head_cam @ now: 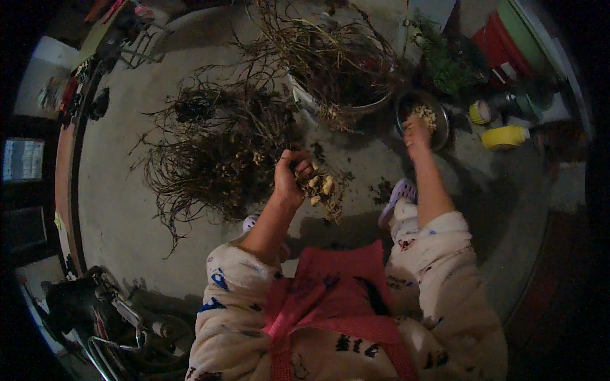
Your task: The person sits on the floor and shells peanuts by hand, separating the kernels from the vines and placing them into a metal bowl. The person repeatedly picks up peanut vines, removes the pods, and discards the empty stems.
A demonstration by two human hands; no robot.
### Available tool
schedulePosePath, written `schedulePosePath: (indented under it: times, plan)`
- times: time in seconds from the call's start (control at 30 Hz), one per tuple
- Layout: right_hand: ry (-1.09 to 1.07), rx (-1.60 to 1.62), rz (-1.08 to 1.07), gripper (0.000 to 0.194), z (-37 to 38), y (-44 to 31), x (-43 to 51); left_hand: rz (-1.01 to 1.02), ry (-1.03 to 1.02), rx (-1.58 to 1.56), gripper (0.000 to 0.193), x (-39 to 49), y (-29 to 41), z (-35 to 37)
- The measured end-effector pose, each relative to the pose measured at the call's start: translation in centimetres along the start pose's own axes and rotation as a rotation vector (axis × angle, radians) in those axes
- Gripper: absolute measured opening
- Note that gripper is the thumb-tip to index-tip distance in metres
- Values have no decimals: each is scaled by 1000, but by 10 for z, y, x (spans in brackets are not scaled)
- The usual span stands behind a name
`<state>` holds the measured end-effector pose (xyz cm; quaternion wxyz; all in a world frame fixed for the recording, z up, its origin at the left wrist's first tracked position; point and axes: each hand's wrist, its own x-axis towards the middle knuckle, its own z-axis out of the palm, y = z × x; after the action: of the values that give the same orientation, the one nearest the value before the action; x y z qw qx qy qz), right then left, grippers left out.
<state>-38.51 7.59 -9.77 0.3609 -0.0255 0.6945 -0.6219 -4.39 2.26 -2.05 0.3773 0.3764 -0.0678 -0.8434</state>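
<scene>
My left hand [291, 174] is closed around the stems of a dried peanut plant. Its cluster of peanut pods [326, 185] and thin roots dangles beside my fingers. A big heap of dried peanut plants [214, 152] lies on the floor just beyond and left of that hand. My right hand [416, 133], slightly blurred, is over the near side of a round metal bowl [447, 131]. Loose peanuts [425, 116] are piled inside the bowl, partly behind my fingers. Whether that hand still holds a pod is too blurred to make out.
A wide tub [367, 110] heaped with peanut plants [329, 52] stands ahead. Right of the bowl lie a yellow bottle [504, 137] and a yellow-rimmed container [480, 112]. Green foliage [443, 62] and a red container [503, 47] are behind. A metal-framed machine [138, 324] sits lower left.
</scene>
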Motion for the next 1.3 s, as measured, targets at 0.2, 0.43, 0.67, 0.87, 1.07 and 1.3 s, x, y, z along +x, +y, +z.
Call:
schedulePosePath:
  times: [0.2,0.43,0.67,0.87,1.07,1.3]
  plan:
    - [78,71,335,73,-21,-44,-12,-31,-112,-131,11,-6,9,6]
    - [-741,-602,-212,23,70,-60,-167,24,-20,2,17,-12,8,5]
    - [-775,-838,-542,29,93,-37,-240,105,146,100,20,-16,9,16]
    - [-841,-782,-302,22,95,-32,-230,132,149,136,16,-21,13,23]
    - [-763,-826,-568,14,100,-38,-232,172,186,63,15,-17,12,26]
    - [-573,-628,-656,12,99,-49,-220,239,253,85,17,-10,9,27]
